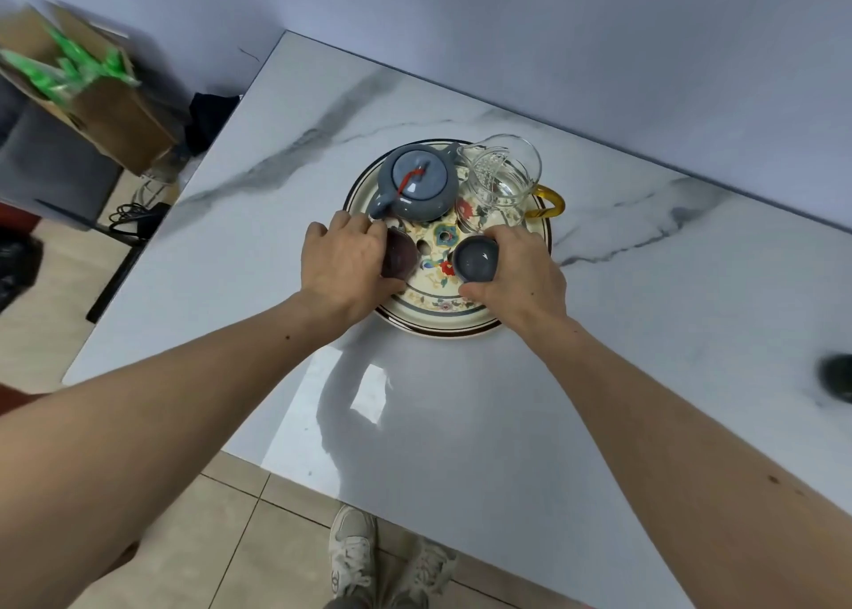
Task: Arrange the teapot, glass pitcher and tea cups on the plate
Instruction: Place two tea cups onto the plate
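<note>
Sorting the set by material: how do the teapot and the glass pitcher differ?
The teapot is opaque grey-blue ceramic; the glass pitcher is clear. The teapot carries a lid with a red cord; the glass pitcher is open-topped with an amber handle. Both stand upright at the far side of the plate.

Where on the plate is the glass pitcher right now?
In the head view, the glass pitcher stands on the plate's far right side, beside the teapot.

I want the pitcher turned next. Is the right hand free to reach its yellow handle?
Probably not yet: the right hand holds a grey cup. The handle itself is unobstructed.
</note>
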Motion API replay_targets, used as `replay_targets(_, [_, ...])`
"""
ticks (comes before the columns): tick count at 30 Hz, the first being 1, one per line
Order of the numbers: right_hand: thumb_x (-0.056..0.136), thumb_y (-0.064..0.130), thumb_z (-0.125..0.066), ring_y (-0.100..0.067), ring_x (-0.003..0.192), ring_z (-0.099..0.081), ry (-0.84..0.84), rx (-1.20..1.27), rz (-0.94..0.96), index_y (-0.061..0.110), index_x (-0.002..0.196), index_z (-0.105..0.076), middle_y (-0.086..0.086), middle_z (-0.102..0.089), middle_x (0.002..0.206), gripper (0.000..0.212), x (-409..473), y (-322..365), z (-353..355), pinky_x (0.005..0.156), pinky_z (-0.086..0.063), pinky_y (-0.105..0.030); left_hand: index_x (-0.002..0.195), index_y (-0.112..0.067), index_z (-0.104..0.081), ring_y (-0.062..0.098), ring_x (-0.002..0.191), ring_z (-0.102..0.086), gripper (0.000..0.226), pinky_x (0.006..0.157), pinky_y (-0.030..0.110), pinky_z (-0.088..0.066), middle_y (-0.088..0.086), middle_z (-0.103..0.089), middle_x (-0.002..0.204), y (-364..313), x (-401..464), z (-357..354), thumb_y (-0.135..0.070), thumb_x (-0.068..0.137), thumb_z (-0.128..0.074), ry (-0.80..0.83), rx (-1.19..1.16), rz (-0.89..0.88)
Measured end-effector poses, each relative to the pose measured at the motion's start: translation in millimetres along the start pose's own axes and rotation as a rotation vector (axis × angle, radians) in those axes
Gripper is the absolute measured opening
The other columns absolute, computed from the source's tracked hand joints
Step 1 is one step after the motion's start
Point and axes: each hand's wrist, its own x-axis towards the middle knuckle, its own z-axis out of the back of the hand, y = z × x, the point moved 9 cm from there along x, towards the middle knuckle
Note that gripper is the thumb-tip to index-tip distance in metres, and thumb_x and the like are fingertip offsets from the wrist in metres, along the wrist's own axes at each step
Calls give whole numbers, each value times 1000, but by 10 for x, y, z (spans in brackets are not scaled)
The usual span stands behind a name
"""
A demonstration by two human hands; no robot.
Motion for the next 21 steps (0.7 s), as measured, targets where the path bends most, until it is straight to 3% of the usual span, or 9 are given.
replay_targets(14, [55,35,-90,-24,108,-51,13,25,-41,19,117,-50,-1,-59,116,75,-35,-48,24,71,-47,-37,116,-12,-48,32,110,-51,67,85,45,-42,11,-59,116,-26,5,78,-47,66,-75,6,8,17])
replay_targets(21, [61,34,-84,-26,109,-50,-25,3,-49,21,119,-51,-2,-58,115,67,-301,-216,330,70,-43,-36,103,-11,-52,34,105,-52,39,80,44,-42,12,-60,109,-212,-116,358,-39,77,-62,-71,32,-42])
